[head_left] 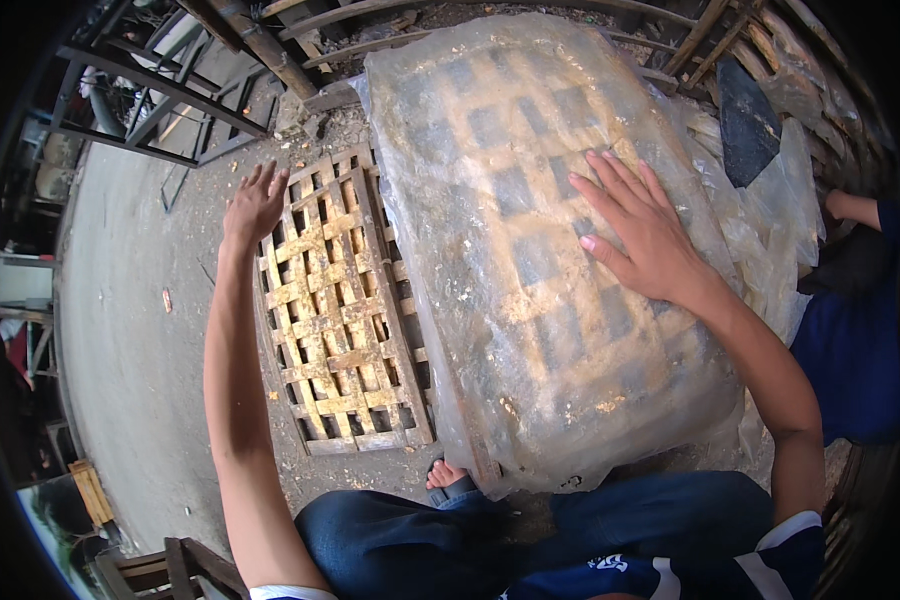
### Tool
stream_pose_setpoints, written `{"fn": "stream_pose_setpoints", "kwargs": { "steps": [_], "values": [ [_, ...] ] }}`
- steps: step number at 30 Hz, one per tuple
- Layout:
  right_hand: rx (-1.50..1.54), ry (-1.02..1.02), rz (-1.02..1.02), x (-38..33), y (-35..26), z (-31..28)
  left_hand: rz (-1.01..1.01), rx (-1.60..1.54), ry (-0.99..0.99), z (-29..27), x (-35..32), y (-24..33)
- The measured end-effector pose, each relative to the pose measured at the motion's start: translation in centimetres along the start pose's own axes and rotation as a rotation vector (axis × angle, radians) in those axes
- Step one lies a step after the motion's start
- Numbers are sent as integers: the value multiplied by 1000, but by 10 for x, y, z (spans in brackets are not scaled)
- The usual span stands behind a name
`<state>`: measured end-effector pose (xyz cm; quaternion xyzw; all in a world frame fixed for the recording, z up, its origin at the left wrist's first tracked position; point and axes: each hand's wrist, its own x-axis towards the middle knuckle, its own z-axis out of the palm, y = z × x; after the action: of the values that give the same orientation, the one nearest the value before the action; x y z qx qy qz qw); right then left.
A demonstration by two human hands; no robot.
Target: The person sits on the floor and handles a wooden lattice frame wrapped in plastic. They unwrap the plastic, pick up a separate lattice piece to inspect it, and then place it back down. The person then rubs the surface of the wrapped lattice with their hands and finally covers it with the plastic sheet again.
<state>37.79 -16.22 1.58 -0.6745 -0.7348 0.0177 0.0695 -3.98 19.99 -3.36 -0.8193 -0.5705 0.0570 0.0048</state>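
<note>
A cloudy plastic sheet (470, 300) covers a stack whose top shows through as a woven lattice. My right hand (640, 235) rests on the sheet's right half, palm down with its fingers spread. To the left, a woven bamboo rack (338, 290) in a wooden frame lies low, close beside the covered stack. My left hand (257, 205) is at the rack's far left corner, its fingers stretched forward and nothing visible in it. Whether it touches the rack I cannot tell. Pale crumbs are scattered over the sheet.
Metal frames (150, 100) stand at the back left on the concrete floor (135, 320). A wooden railing (370, 12) runs behind the stack. Loose plastic sheeting (760, 220) and a dark piece (748, 125) lie at the right. Another person's arm (854, 208) shows there.
</note>
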Motion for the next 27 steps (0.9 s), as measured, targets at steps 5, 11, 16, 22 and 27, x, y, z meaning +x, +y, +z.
{"fn": "stream_pose_setpoints", "kwargs": {
  "steps": [5,11,16,22,27],
  "values": [
    [27,9,-23,2,-1,3,411,-326,369,-49,-34,83],
    [12,-2,-10,-1,2,3,1045,-192,266,-73,-75,199],
    [69,16,-11,1,-3,2,296,124,122,-42,-1,98],
    [22,14,-6,0,-1,9,288,-341,298,-31,-27,53],
    [47,18,-21,-1,1,5,656,-435,283,-68,-116,159]
  ]
}}
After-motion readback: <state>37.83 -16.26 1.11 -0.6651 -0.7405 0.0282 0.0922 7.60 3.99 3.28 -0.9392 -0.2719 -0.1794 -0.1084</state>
